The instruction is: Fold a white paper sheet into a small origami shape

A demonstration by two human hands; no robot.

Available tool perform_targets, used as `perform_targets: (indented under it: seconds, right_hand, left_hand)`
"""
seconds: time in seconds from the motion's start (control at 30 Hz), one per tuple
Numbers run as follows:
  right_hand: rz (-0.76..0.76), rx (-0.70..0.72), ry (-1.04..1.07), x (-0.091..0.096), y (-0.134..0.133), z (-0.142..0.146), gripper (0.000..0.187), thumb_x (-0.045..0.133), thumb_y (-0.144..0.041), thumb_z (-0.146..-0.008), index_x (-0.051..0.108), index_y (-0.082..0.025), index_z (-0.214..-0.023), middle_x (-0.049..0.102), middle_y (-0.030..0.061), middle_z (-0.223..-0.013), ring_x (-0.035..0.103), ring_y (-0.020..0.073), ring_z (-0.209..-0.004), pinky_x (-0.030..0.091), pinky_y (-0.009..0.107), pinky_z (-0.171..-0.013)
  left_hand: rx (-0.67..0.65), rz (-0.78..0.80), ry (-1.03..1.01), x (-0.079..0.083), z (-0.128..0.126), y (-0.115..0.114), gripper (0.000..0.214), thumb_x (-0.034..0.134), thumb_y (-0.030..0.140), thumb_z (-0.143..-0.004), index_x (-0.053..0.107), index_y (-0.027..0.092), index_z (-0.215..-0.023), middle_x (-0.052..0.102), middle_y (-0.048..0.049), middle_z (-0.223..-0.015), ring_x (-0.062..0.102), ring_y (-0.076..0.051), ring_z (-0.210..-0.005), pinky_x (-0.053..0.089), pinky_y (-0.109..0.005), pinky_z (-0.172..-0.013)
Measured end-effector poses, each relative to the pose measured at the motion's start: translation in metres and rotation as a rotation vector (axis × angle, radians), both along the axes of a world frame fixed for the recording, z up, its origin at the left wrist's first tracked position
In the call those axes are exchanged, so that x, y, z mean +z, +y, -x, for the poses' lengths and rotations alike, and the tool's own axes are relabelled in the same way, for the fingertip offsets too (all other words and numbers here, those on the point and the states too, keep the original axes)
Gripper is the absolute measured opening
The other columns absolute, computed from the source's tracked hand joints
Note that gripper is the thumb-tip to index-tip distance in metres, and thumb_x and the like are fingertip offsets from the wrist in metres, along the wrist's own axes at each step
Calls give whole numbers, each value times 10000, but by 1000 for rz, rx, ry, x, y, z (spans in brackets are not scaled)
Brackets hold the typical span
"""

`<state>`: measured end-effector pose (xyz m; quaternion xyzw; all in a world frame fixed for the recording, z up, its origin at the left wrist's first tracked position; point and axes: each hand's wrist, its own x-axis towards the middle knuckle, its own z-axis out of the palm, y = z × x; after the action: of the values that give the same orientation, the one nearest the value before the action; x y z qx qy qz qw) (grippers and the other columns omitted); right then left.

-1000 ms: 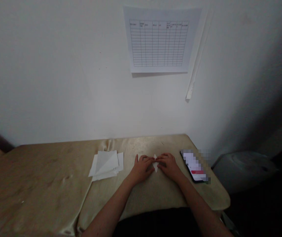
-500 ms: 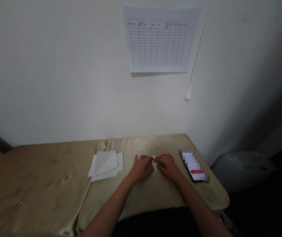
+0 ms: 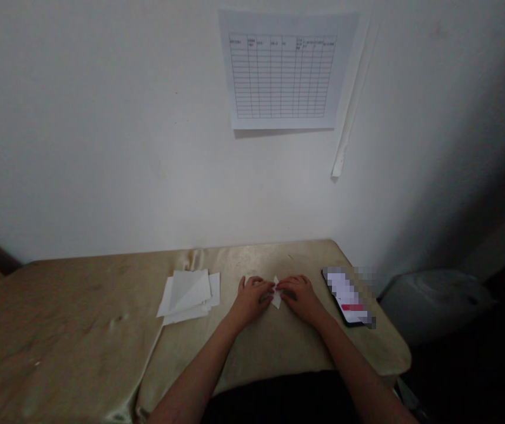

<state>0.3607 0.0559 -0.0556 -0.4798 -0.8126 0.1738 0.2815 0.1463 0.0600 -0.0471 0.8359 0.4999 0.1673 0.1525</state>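
A small piece of folded white paper (image 3: pixel 276 299) lies on the cloth-covered table, narrow and pointed at its near and far ends. My left hand (image 3: pixel 253 299) holds its left side, fingers curled and the thumb close to the near part. From the other side my right hand (image 3: pixel 299 296) grips it, with the fingertips meeting those of the left over the paper's middle. The fingers hide part of the paper. To the left of my hands rests a loose stack of white paper sheets (image 3: pixel 188 294).
A phone (image 3: pixel 347 297) with a lit, partly blurred screen lies right of my hands near the table's (image 3: pixel 279 359) right edge. A printed table sheet (image 3: pixel 283 76) hangs on the wall behind. Beyond the right edge stands a pale, bulky container (image 3: pixel 433 300).
My fingers have shifted very slightly on the folded paper, and a little more of its near end shows. The stack and the phone have stayed put.
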Motion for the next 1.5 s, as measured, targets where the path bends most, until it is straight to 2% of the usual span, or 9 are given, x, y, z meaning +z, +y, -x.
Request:
perform_targets:
  seconds: [0.23, 0.47, 0.63, 0.87, 1.17, 1.5]
  right_hand:
    - [-21, -34, 95, -4, 3, 0, 162, 570, -272, -936, 708, -271, -1022, 735, 31, -1094, 596, 228, -1140, 274, 488, -1129]
    - [-49, -24, 104, -10, 5, -1, 214, 594, -157, -848, 738, -267, -961, 740, 40, -1114, 571, 244, -1206, 280, 510, -1132]
    - [-65, 4, 90, -10, 5, -2, 279, 589, -99, -788, 759, -287, -902, 732, 13, -1179, 539, 247, -1250, 265, 519, -1148]
    - [-41, 20, 38, -5, 5, -4, 276, 597, -118, -806, 784, -314, -860, 758, 6, -1102, 560, 258, -1208, 212, 567, -1154]
    - [-15, 34, 38, -1, 4, -7, 213, 651, -164, -818, 787, -320, -866, 758, 3, -1118, 556, 253, -1219, 195, 562, -1157]
    - [19, 38, 57, 0, 4, -8, 158, 699, -205, -802, 793, -322, -850, 753, 6, -1133, 557, 264, -1225, 233, 561, -1142]
  left_hand:
    - [1, 1, -12, 0, 0, 0, 303, 612, 289, -920, 659, 346, -1215, 678, 6, -1321, 461, -289, -1326, 113, -667, -1167]
    - [-6, 13, -31, -2, 2, -1, 257, 659, 315, -885, 686, 325, -1140, 661, 4, -1351, 450, -292, -1335, 100, -673, -1168]
    - [-25, 12, -53, 1, 2, -2, 282, 715, 337, -842, 702, 311, -1123, 671, -10, -1334, 449, -302, -1334, 98, -671, -1170]
    - [-70, -38, -68, 4, 1, 1, 72, 740, 320, -839, 777, 301, -898, 744, 6, -1174, 530, -267, -1243, 144, -597, -1187]
    - [-80, -27, -76, 3, 5, 5, 85, 758, 349, -839, 798, 332, -912, 765, 6, -1114, 558, -269, -1210, 140, -604, -1177]
    - [-84, -30, -81, 3, 5, 5, 87, 735, 379, -860, 797, 320, -874, 754, 1, -1120, 553, -258, -1207, 123, -583, -1178]
